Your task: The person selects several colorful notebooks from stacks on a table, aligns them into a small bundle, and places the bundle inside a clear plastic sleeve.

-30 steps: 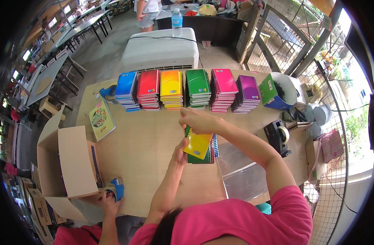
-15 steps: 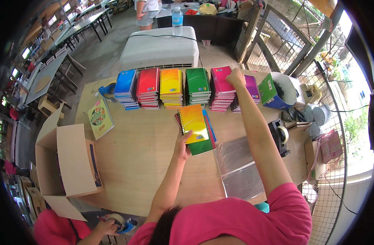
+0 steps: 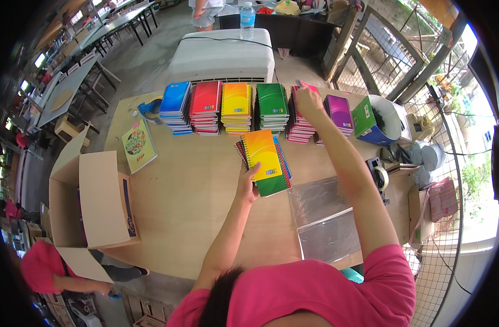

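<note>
My left hand is closed around a fanned bundle of spiral notebooks above the middle of the table. A yellow notebook lies on top, with green, blue and dark red ones showing from under it. Reaching forward, my right hand grips the top pink notebook at its stack; the hand hides much of it. In the same row stand a blue stack, a red stack, a yellow stack, a green stack, the pink stack and a purple stack.
Clear plastic sleeves lie right of my left hand, by a tape dispenser. An open cardboard box stands at left, near a yellow-green book. A blue-green box sits back right. A co-worker bends at lower left.
My right hand has pulled the top pink notebook slightly, and its cover now tilts. The left hand still holds its bundle. The co-worker has moved left and down, away from the table.
</note>
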The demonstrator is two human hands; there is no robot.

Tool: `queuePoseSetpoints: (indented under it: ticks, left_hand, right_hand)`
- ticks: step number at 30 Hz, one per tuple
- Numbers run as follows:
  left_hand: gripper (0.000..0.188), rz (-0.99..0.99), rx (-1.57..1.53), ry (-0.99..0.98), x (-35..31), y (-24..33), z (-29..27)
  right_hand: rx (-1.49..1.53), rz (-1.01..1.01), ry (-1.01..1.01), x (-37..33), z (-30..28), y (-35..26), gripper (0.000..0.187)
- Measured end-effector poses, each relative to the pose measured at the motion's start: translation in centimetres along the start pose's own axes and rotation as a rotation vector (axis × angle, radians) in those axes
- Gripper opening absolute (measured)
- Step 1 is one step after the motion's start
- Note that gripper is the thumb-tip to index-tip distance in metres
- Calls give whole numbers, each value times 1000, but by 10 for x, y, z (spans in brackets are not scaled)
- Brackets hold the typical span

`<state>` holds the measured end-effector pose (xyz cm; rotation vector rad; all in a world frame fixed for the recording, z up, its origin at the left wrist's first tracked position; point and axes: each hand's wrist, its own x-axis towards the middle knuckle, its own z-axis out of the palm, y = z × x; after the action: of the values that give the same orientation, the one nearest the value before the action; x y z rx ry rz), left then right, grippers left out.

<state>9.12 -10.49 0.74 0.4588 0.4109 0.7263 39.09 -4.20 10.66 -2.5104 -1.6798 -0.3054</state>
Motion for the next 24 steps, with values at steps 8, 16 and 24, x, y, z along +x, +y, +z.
queuePoseSetpoints:
  ticks: [8,16,24]
  left_hand:
    - [62,-191,-52,-92,-7,2,-8]
    - [56,-463,-88,-232,-22,-30,-19]
    - [50,-211,9,-60,-16,-57,20]
  right_hand:
    - [569,-381,7,-99,-139,-1,42]
    - [568,-910,-231,-182,-118,-2,31]
    - [-31,235,85,-96,-9,72,44]
